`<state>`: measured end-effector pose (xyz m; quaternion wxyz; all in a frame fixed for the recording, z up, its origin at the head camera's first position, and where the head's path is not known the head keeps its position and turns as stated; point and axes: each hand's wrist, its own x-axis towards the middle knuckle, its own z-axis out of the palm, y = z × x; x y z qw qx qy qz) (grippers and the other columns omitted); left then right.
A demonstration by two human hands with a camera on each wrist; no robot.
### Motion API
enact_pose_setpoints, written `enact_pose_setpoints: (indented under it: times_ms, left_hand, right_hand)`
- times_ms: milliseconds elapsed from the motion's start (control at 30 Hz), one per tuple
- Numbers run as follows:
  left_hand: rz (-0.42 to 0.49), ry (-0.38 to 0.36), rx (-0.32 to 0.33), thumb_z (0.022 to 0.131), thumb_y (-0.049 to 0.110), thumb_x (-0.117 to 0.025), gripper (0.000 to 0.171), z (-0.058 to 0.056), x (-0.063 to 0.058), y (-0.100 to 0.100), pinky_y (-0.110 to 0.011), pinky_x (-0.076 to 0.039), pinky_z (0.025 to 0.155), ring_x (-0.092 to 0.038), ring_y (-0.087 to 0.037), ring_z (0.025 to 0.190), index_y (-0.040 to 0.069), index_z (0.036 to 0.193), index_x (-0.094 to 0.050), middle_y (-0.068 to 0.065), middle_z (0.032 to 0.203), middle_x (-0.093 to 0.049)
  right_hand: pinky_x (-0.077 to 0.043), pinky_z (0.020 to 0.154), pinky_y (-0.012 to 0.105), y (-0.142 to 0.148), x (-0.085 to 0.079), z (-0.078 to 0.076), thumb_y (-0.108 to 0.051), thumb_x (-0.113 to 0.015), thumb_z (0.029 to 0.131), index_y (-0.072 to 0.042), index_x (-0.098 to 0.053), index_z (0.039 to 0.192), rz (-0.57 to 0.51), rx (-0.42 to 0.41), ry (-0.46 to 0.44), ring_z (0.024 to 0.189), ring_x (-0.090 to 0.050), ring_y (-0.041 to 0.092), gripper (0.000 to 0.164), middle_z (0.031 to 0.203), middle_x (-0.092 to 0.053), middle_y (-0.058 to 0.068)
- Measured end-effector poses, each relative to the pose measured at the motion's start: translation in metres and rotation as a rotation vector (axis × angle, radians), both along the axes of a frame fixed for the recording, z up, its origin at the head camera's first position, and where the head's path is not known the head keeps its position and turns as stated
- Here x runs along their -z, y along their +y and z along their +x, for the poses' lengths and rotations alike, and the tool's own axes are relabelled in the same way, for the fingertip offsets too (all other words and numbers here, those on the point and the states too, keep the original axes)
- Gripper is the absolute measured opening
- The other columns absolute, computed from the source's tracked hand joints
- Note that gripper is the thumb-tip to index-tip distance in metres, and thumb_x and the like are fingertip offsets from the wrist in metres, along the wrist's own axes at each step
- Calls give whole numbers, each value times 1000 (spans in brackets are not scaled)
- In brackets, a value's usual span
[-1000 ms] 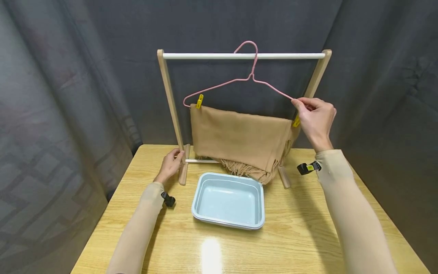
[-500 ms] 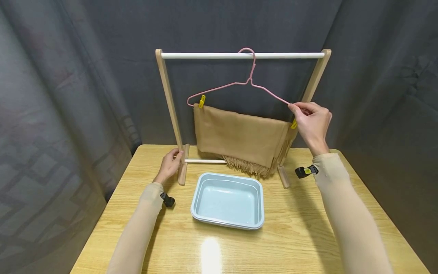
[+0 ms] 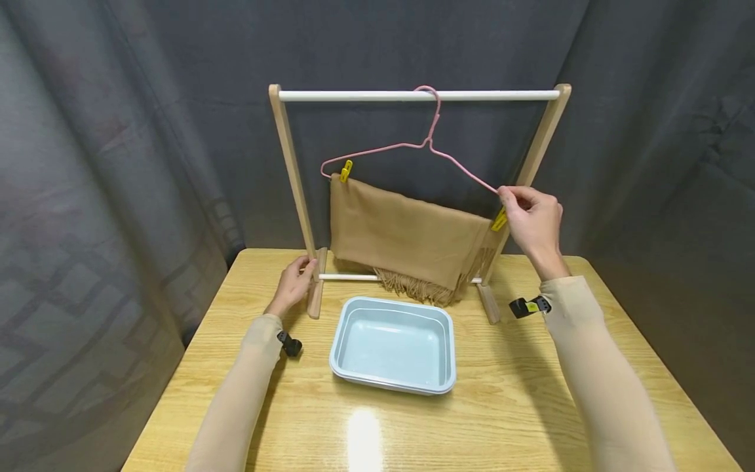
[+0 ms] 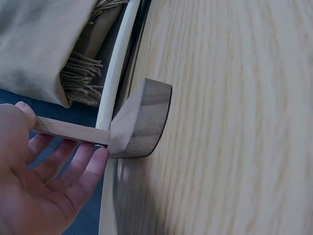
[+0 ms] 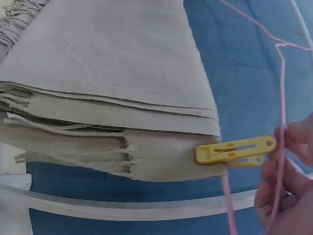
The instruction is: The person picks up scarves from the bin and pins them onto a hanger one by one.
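Note:
A pink wire hanger [image 3: 377, 152] has its hook over the white top rail [image 3: 354, 96] of a wooden rack and tilts down to the right. My right hand [image 3: 535, 226] pinches its right arm between thumb and fingers. From its lower bar hangs a folded tan fringed scarf [image 3: 407, 233], fixed by a yellow clothespin [image 3: 346, 172] on the left. A second yellow clothespin [image 5: 234, 151] grips the scarf's other end beside my right fingers. My left hand [image 3: 291, 286] holds the rack's left post [image 4: 73, 129] near its foot, thumb on one side, fingers on the other.
A pale blue plastic basin [image 3: 392, 385] stands on the wooden table [image 3: 501, 406] in front of the rack. The rack's right foot [image 3: 488, 303] rests behind it on the right. Grey curtains [image 3: 666, 151] enclose the table's back and sides.
My right hand has lowered the hanger's right arm and moved slightly left. The hook has come down onto the rail, and the scarf's fringe swings left. My left hand stays put.

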<state>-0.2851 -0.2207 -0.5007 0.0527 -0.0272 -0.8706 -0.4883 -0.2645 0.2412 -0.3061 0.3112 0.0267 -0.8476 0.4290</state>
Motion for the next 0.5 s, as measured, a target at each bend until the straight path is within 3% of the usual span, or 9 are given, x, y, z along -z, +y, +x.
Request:
enact_pose_setpoints:
  times_ms: [133,300,500]
  left_hand:
    - [-9,-4,11,116,36,-43,52,2,-2,-1,-59,-52,110,-60,-48,134,-3,149,-54,-32,148,-58]
    - [-12,3,12,116,36,-43,53,1,-6,-2,-58,-53,108,-60,-48,133,-4,148,-54,-33,147,-58]
    - [-20,-6,7,116,34,-44,50,2,-6,-2,-58,-53,108,-61,-47,132,-4,146,-56,-32,145,-60]
  right_hand:
    - [-40,58,19,5,-4,9,-43,-65,105,-7,-81,118,11,-26,-58,73,-54,8,42,81,-65,-13]
    - [-43,65,19,12,-9,14,-47,-65,104,-7,-81,120,26,-55,-116,81,-57,9,45,82,-62,-29]
    - [-46,72,17,21,-3,17,-43,-67,104,-5,-79,121,-1,-104,-150,84,-59,5,44,83,-63,-34]
